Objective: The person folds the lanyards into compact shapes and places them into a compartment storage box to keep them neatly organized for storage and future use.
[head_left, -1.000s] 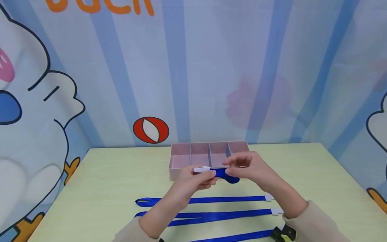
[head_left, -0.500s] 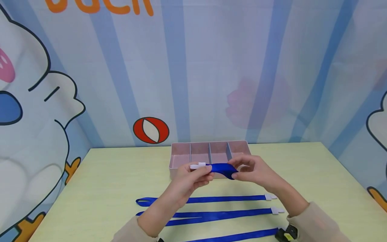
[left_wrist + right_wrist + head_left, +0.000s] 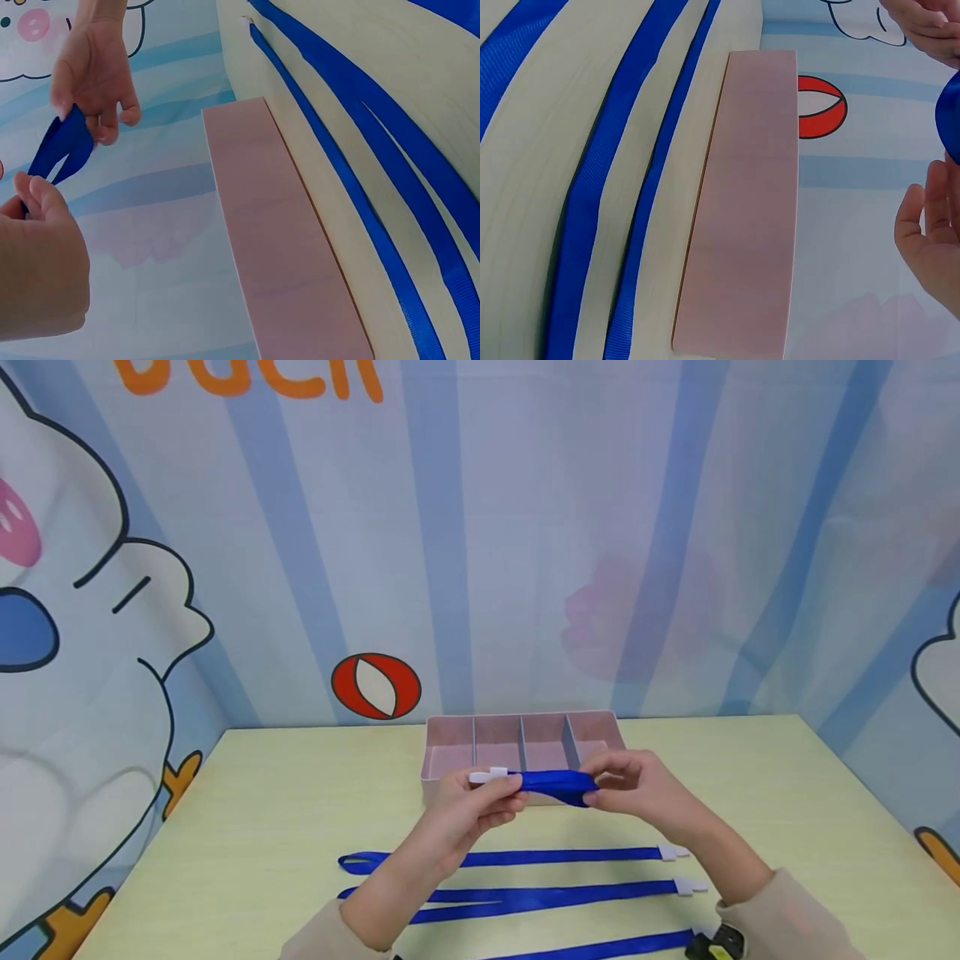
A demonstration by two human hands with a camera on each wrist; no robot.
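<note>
A blue lanyard (image 3: 555, 783), folded into a short bundle, is held up in front of the tray between both hands. My left hand (image 3: 467, 817) pinches its left end between thumb and fingers, where a white plastic clip (image 3: 489, 774) sticks out past the thumb. At the other end, my right hand (image 3: 641, 787) pinches the folded loop with thumb and forefinger. The left wrist view shows a gap between the layers of the folded lanyard (image 3: 69, 146). Only a sliver of the lanyard (image 3: 949, 120) shows in the right wrist view.
A pink tray (image 3: 448, 789) with grey dividers stands at the table's back, behind the hands. Below the hands lie three more blue lanyards, the far one (image 3: 562, 857), a middle one (image 3: 585, 892) and a near one (image 3: 600, 947). A printed cloth (image 3: 510, 527) hangs behind the table.
My right hand has moved right and slightly down, drawing the lanyard's folded end out straighter. The left hand has shifted slightly left, still gripping the clip end.
</note>
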